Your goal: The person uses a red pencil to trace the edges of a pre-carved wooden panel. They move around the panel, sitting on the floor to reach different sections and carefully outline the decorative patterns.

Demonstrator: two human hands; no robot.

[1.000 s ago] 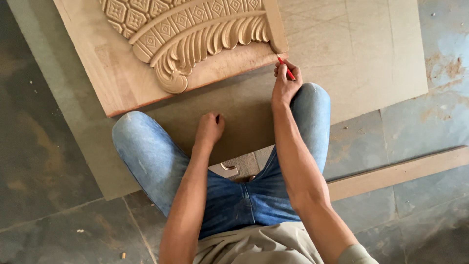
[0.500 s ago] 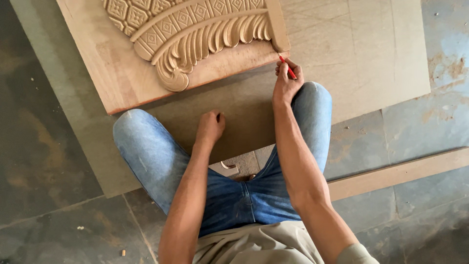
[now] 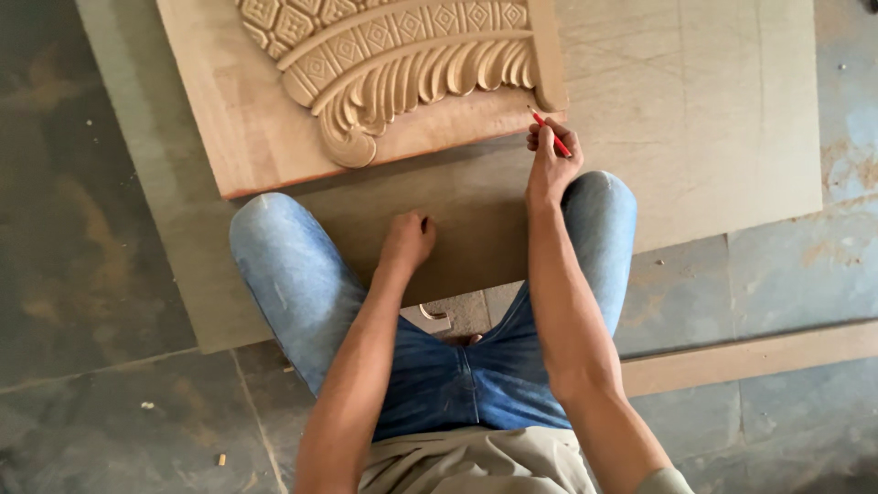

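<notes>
The right hand (image 3: 551, 157) pinches a slim red pencil (image 3: 550, 132) between thumb and curled fingers, the shaft running up and to the left out of the grip so that its dark tip sits just beyond the fingertips, at or touching the lower right corner of the carved wooden panel (image 3: 265, 137). That panel is pale, smooth-sanded timber with a raised relief: a fan of scalloped, feather-like leaves ending in a curled scroll, bordered above by curved bands of small diamond and square motifs. Its plain flat margin lies directly ahead of the pencil tip, and a straight raised frame strip runs up from the corner, just above the knuckles.

The left hand (image 3: 408, 241) is closed into a loose fist, holding nothing that can be seen, its knuckles resting on the flat grey-brown board (image 3: 732, 110) beneath the panel. This board is matt and thin, faintly scored with straight lines, and spreads well to the right of the pencil hand. Both forearms reach out over knees in faded blue jeans (image 3: 293, 265). Behind the right elbow a long narrow wooden strip (image 3: 759, 357) lies on the worn, blotchy stone floor (image 3: 91, 274)
</notes>
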